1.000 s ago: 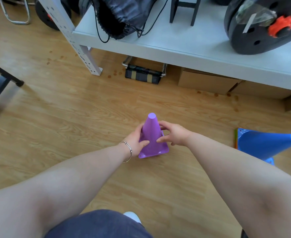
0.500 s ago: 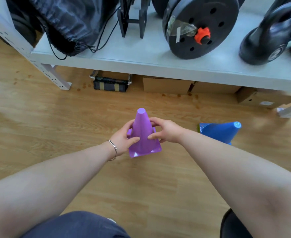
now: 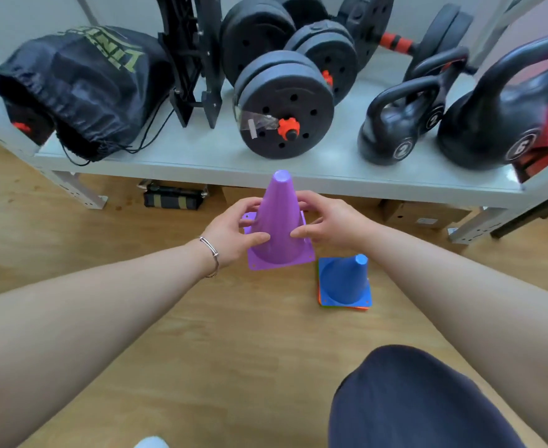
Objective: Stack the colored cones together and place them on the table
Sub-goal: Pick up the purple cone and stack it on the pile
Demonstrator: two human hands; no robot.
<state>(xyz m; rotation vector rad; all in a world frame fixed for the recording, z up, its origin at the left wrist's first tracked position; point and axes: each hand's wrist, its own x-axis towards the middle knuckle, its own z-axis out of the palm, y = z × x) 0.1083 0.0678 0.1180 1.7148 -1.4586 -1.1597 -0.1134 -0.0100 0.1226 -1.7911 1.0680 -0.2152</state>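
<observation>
A purple cone [image 3: 279, 221] is upright, raised off the wooden floor in front of the low shelf. My left hand [image 3: 234, 234] grips its left side and my right hand [image 3: 327, 221] grips its right side. Below and to the right, a blue cone [image 3: 343, 281] stands on the floor on top of a stack; orange and green base edges [image 3: 340, 307] show under it.
A low grey shelf [image 3: 201, 156] runs across the back, carrying a black drawstring bag [image 3: 82, 88], weight plates [image 3: 285, 105] and kettlebells [image 3: 398, 124]. Cardboard boxes [image 3: 424, 216] and a black strap bundle [image 3: 172, 197] lie under it. My knee [image 3: 421, 399] is at the lower right.
Both hands have lifted the purple cone off the floor, toward the shelf. My view has tilted up and the blue stack now sits just under my right hand.
</observation>
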